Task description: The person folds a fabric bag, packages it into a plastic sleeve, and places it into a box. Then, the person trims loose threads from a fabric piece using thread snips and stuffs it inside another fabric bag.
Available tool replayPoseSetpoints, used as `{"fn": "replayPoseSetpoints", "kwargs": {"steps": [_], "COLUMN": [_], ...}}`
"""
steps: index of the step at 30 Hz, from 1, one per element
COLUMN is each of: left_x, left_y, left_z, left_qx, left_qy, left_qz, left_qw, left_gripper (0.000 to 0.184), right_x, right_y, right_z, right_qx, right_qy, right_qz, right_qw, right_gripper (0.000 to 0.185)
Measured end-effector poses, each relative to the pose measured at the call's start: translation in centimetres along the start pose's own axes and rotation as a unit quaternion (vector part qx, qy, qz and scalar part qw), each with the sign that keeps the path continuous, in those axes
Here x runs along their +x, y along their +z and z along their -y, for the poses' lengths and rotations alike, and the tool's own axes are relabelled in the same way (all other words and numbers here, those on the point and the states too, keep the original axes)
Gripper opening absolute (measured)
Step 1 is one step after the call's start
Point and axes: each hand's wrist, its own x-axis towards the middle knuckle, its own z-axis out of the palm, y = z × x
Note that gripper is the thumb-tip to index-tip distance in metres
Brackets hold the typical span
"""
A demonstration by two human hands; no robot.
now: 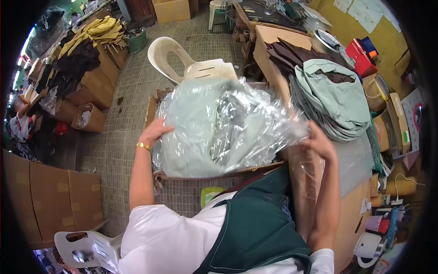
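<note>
head view: takes in a table on the right, then a box beside it. shows a clear bag with pale green cloth inside, over the box. pinches the bag's loose end in the right hand; rests the left hand against its far edge, cannot tell whether gripping. wears a gold band on the left wrist.

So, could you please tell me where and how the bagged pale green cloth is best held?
Probably by its left edge, from the left, thumb on top: the bagged cloth lies fairly flat beside the left hand, whereas the plastic toward the right hand is loose and crumpled.
</note>
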Motion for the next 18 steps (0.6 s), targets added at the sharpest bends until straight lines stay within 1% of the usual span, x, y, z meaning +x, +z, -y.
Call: {"fn": "replayPoseSetpoints", "kwargs": {"steps": [1,2,3,4,5,6,7,8,9,10,11,12,13,14,15,16,17,18], "left_x": [0.9,1.2,1.6,2.0,2.5,3.2,3.8,4.4,4.9,5.0,5.0,4.8,4.7,4.5,4.2,3.9,3.6,4.0], "left_y": [-0.7,-0.3,0.6,1.4,2.0,2.4,2.8,3.2,2.9,2.8,2.7,2.6,2.9,3.6,4.4,5.3,6.4,7.5], "left_z": [2.7,3.7,4.5,5.2,5.9,6.5,7.1,7.7,7.5,7.3,7.1,6.2,5.2,4.4,3.6,2.1,0.2,-0.7], "left_qx": [0.073,0.075,0.014,-0.047,-0.042,0.099,0.234,0.310,0.313,0.315,0.318,0.345,0.348,0.414,0.473,0.475,0.553,0.625], "left_qy": [-0.050,-0.050,-0.070,-0.091,-0.093,-0.019,0.058,0.119,0.120,0.113,0.105,-0.023,-0.021,0.066,0.154,0.162,0.163,0.169], "left_qz": [-0.047,-0.045,-0.075,-0.103,-0.098,-0.188,-0.272,-0.345,-0.342,-0.381,-0.421,-0.406,-0.405,-0.454,-0.490,-0.482,-0.435,-0.382], "left_qw": [0.995,0.995,0.995,0.989,0.990,0.977,0.931,0.878,0.878,0.862,0.843,0.846,0.845,0.787,0.716,0.719,0.692,0.659], "left_gripper": [0.065,0.065,0.060,0.056,0.056,0.050,0.049,0.052,0.052,0.051,0.051,0.041,0.041,0.043,0.052,0.052,0.061,0.072], "right_x": [-0.6,-0.3,0.1,0.3,0.9,1.7,2.6,2.9,3.0,3.6,4.5,5.3,6.0,6.8,7.2,6.7,6.4,6.0], "right_y": [0.3,0.8,2.0,4.1,6.6,8.4,10.2,13.3,15.8,16.6,17.0,17.4,17.7,17.7,17.7,17.8,18.0,18.1], "right_z": [-0.3,0.1,0.8,4.0,7.1,7.1,6.5,6.0,4.7,1.1,-3.4,-6.0,-6.6,-6.9,-7.3,-5.1,-3.8,-2.7], "right_qx": [-0.120,-0.190,-0.258,-0.243,-0.227,-0.259,-0.289,-0.386,-0.476,-0.476,-0.502,-0.527,-0.524,-0.540,-0.553,-0.540,-0.539,-0.496], "right_qy": [0.130,0.063,-0.002,-0.027,-0.053,-0.097,-0.141,-0.081,-0.019,-0.018,-0.009,-0.001,-0.001,-0.023,-0.039,-0.032,-0.018,0.001], "right_qz": [-0.009,-0.100,-0.190,-0.215,-0.241,-0.163,-0.082,-0.031,0.021,0.022,0.022,0.020,0.018,-0.042,-0.103,-0.110,-0.120,-0.057], "right_qw": [0.984,0.975,0.947,0.946,0.942,0.947,0.943,0.918,0.879,0.879,0.864,0.850,0.851,0.840,0.826,0.834,0.834,0.867], "right_gripper": [0.054,0.054,0.054,0.053,0.053,0.057,0.061,0.065,0.069,0.069,0.073,0.077,0.077,0.077,0.077,0.088,0.088,0.094]}}
